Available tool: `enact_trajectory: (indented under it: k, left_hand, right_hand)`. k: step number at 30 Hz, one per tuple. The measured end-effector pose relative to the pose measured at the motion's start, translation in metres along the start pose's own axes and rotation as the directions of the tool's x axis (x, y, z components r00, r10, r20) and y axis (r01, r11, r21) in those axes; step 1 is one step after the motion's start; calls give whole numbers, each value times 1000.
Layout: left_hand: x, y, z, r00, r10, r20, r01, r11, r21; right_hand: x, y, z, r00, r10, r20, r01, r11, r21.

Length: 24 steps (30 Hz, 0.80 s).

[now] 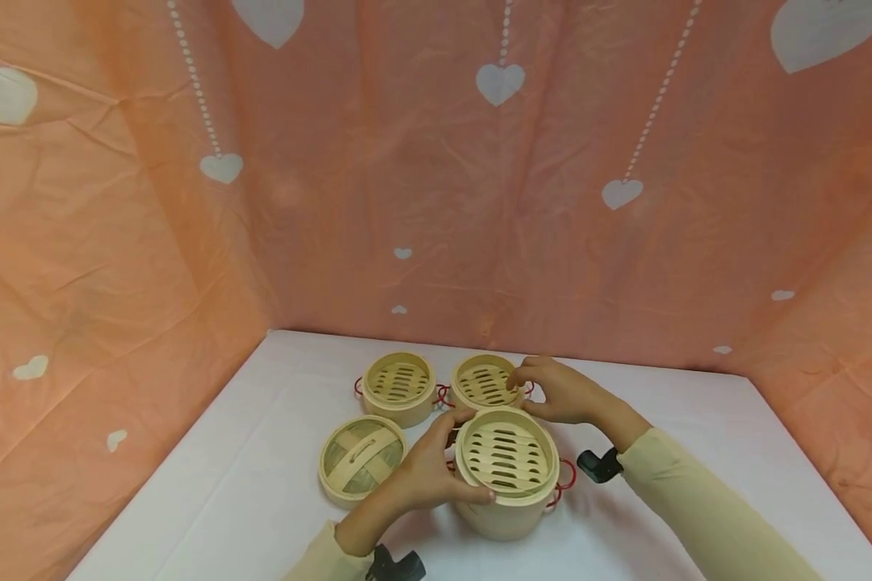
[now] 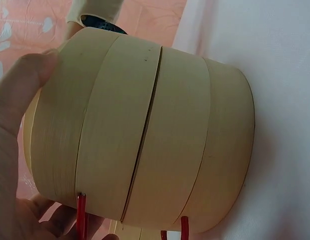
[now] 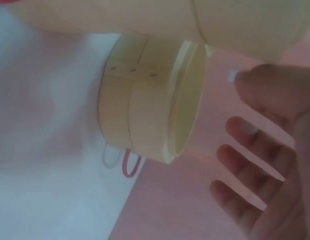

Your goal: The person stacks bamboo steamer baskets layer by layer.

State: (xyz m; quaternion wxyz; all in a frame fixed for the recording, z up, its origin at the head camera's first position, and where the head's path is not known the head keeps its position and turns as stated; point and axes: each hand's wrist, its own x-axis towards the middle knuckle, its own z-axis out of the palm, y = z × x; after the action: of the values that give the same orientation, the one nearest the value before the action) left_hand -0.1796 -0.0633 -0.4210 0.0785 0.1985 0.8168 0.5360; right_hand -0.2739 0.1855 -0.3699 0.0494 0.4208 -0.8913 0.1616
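Observation:
Two bamboo steamer baskets, one on the other with a slatted top, form a stack [image 1: 507, 516] near the middle front. My left hand [image 1: 430, 472] grips the stack's left side, thumb on the near rim and fingers round the far side. In the left wrist view the thumb lies against the pale wall of the stack, above red loop handles [image 2: 81, 215]. My right hand [image 1: 563, 394] is just behind the stack, beside the back right steamer basket [image 1: 480, 386]. Its fingers [image 3: 250, 160] are spread and hold nothing in the right wrist view, apart from the basket there.
Another slatted steamer basket [image 1: 404, 415] with red handles stands at the back left. In front of it lies a round woven lid [image 1: 356, 476] with a strap handle. All stand on a white-covered table [image 1: 247, 460]. Orange-pink cloth [image 1: 436, 210] with white hearts hangs behind and at both sides.

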Motion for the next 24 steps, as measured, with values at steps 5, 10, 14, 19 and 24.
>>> enact_trajectory:
  k: [5,10,14,19,24]
  left_hand:
    - [1,-2,0,1000,19,-2,-19,1000,-9]
    - [3,-3,1,1000,28,3,-28,999,-35]
    - [4,-3,1,1000,21,2,-21,998,-55]
    - [4,-2,0,1000,25,11,-25,998,-56]
    - [4,-2,1,999,27,19,-26,999,-43]
  right_hand:
    - [8,3,7,1000,2,26,-3,1000,31]
    - [16,8,12,999,-14,49,8,994,109]
    - [22,12,15,997,-33,71,22,988,150]
    - [26,17,17,995,-43,85,29,987,157]
    - [26,21,22,994,-39,103,20,984,178]
